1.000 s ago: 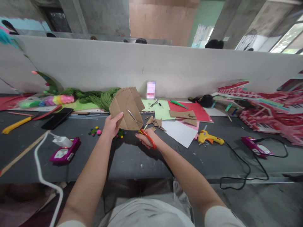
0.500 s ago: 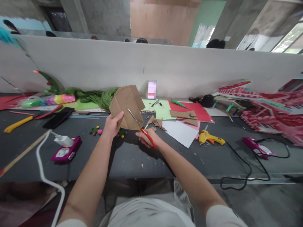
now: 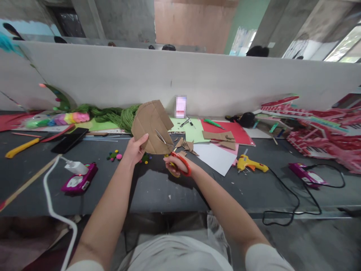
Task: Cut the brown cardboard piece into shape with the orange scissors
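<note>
My left hand (image 3: 134,149) pinches the lower left edge of a brown cardboard piece (image 3: 149,122) and holds it upright above the dark table (image 3: 158,184). My right hand (image 3: 177,165) grips red-handled scissors (image 3: 180,162). Their metal blades reach up and left across the cardboard's lower right part. Small cardboard scraps (image 3: 184,146) lie on the table just right of the hands.
A yellow glue gun (image 3: 249,164) lies right of the scraps beside white, green and red sheets. Two magenta power strips (image 3: 79,181) sit left and right. A black phone (image 3: 70,140), green yarn (image 3: 113,114), pompoms and a yellow knife lie left. Red-white paper models fill the far right.
The scissor handles have spread and shifted slightly right and down. The cardboard has lifted and tilted a little in my left hand.
</note>
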`<state>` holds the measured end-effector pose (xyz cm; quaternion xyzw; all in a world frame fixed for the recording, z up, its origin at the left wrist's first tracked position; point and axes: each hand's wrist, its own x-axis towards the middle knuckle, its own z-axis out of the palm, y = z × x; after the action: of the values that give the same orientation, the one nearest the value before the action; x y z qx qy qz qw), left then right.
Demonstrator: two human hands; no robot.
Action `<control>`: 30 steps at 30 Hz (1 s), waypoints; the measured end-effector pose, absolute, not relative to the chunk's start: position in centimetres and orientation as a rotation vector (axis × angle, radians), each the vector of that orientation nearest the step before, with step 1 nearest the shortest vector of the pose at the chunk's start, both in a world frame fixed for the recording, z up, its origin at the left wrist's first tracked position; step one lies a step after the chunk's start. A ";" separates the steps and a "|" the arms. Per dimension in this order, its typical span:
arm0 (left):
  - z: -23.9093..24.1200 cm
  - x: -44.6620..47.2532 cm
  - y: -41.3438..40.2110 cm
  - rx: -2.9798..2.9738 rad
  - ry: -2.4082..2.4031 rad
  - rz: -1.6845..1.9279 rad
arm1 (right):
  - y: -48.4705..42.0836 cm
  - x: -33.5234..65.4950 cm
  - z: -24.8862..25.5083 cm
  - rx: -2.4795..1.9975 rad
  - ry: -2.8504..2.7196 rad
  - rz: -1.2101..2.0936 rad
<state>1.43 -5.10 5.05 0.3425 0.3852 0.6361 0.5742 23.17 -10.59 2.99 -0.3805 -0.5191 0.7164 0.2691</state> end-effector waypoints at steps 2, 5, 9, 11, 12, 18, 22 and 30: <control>5.1 1.5 -5.1 0.792 0.897 1.512 | -10.6 23.3 3.3 -1.065 -1.414 1.902; 5.1 1.7 -5.0 0.770 0.897 1.591 | -10.6 23.1 3.6 -1.148 -1.466 1.781; 5.0 1.8 -4.5 0.714 0.894 1.700 | -10.6 22.7 3.9 -1.214 -1.459 1.772; 5.0 1.2 -4.0 0.658 0.896 1.758 | -10.7 22.9 3.9 -1.244 -1.479 1.806; 5.0 0.7 -3.7 0.619 0.896 1.801 | -10.7 23.2 3.9 -1.244 -1.508 1.823; 5.3 -2.5 -3.2 0.534 0.879 1.892 | -10.0 26.2 3.9 -1.239 -1.669 1.713; 5.7 -1.1 -4.8 0.782 0.944 1.592 | -8.8 26.9 3.5 -1.171 -1.397 1.559; 5.4 1.6 -6.3 1.010 1.051 1.134 | -8.7 26.2 4.0 -0.910 -1.128 1.441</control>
<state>1.59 -6.31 5.40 0.4363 0.4539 0.4899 0.6029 26.19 -8.70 4.03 -0.3798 -0.4708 0.6014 0.5219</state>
